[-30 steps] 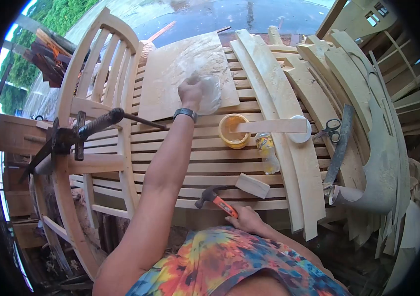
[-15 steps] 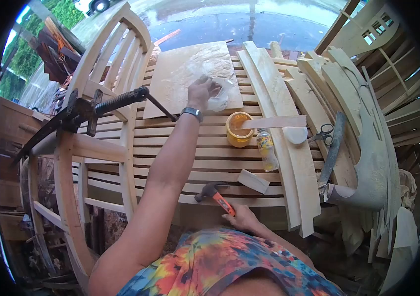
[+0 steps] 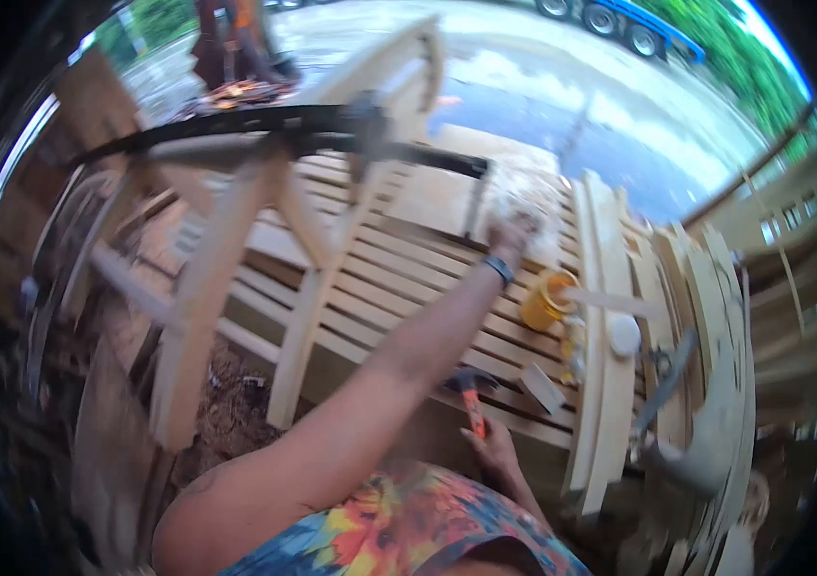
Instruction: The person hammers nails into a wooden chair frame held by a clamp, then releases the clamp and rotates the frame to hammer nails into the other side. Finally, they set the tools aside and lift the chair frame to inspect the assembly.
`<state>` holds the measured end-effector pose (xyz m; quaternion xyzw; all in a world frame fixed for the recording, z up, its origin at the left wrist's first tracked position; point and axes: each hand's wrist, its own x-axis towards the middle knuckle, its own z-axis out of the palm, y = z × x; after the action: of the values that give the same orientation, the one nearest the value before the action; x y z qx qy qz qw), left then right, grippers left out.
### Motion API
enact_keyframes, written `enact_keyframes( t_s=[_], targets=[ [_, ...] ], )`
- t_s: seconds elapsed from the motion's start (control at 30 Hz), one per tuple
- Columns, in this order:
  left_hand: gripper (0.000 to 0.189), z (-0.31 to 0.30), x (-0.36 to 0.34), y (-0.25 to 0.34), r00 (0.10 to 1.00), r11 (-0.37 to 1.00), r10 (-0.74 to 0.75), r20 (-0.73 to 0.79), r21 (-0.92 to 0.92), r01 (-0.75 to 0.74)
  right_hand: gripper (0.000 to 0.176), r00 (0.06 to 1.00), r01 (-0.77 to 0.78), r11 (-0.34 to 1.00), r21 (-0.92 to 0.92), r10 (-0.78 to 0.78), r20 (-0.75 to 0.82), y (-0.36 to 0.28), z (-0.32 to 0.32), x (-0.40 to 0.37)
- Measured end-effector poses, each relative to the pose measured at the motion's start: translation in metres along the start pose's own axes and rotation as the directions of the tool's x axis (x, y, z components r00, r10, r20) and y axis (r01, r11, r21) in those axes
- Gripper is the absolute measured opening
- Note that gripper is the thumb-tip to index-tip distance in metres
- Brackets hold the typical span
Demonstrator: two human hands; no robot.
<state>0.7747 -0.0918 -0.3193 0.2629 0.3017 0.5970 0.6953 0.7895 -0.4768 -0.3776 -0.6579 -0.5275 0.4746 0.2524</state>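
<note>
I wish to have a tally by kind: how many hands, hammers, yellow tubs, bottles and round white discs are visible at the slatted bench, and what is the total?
Hands: 2 (left hand and right hand)
Hammer: 1
Yellow tub: 1
Bottle: 1
White disc: 1
Total: 6

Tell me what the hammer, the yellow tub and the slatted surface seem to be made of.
The hammer: dark head, probably metal; bright orange handle, perhaps painted or rubber-covered, though blur leaves that open. The yellow tub: likely plastic with a smooth finish, from its strong, fairly even colour. The slatted surface: apparently bare wood, from its pale tan strips with no visible paint.
</note>
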Motion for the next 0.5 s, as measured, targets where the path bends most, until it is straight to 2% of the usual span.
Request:
enact_keyframes(
  t_s=[0.03, 0.07, 0.1, 0.13, 0.17, 0.2, 0.27, 0.3, 0.33, 0.4, 0.47, 0.5],
  targets=[
    [0.013, 0.014, -0.041, 0.029, 0.997, 0.965, 0.030, -0.065, 0.261, -0.012, 0.040, 0.999, 0.049, 0.999, 0.003, -0.048, -0.021, 0.004, 0.007, 0.001],
    [0.009, -0.004, -0.042, 0.013, 0.982, 0.888, 0.183, -0.055, 0.439, -0.141, 0.038, 0.999, -0.021, 0.997, 0.078, 0.024, -0.037, -0.010, 0.010, -0.006],
    [0.012, -0.015, -0.066, 0.017, 0.996, 0.929, 0.036, -0.078, 0.370, -0.004, 0.036, 0.994, -0.092, 0.984, 0.156, 0.101, -0.050, -0.027, 0.014, -0.016],
    [0.016, -0.026, -0.090, 0.023, 0.989, 0.944, -0.112, -0.099, 0.301, 0.137, 0.034, 0.992, -0.102, 0.978, 0.182, 0.113, -0.049, -0.028, 0.024, -0.020],
    [0.019, -0.042, -0.116, 0.016, 0.991, 0.979, -0.134, -0.019, 0.152, 0.135, 0.032, 0.989, -0.119, 0.970, 0.214, 0.134, -0.056, -0.024, 0.031, -0.025],
    [0.019, -0.044, -0.159, 0.040, 0.971, 0.946, -0.226, -0.081, 0.221, 0.239, 0.030, 0.984, -0.139, 0.958, 0.250, 0.161, -0.070, -0.017, 0.038, -0.031],
    [0.017, -0.078, -0.216, 0.039, 0.949, 0.938, -0.316, -0.017, 0.143, 0.315, 0.022, 0.988, -0.092, 0.959, 0.268, 0.122, -0.099, -0.002, 0.057, -0.040],
    [0.015, -0.094, -0.247, 0.036, 0.945, 0.933, -0.315, -0.091, 0.150, 0.326, 0.022, 0.982, -0.120, 0.930, 0.346, 0.163, -0.100, -0.032, 0.063, -0.054],
    [0.014, -0.108, -0.277, 0.035, 0.935, 0.928, -0.314, -0.164, 0.153, 0.339, 0.020, 0.991, -0.021, 0.938, 0.345, 0.065, -0.117, 0.002, 0.071, -0.049],
    [0.015, -0.148, -0.325, 0.040, 0.902, 0.868, -0.422, -0.093, 0.244, 0.432, 0.019, 0.954, -0.224, 0.841, 0.493, 0.293, -0.066, -0.053, 0.079, -0.077],
    [0.017, -0.194, -0.372, 0.049, 0.897, 0.851, -0.441, 0.033, 0.334, 0.406, 0.018, 0.961, -0.175, 0.882, 0.438, 0.251, -0.120, -0.051, 0.084, -0.081],
    [0.017, -0.209, -0.396, 0.080, 0.780, 0.777, -0.623, 0.053, 0.151, 0.611, 0.017, 0.965, -0.142, 0.863, 0.484, 0.230, -0.127, -0.057, 0.084, -0.083]
  ],
)
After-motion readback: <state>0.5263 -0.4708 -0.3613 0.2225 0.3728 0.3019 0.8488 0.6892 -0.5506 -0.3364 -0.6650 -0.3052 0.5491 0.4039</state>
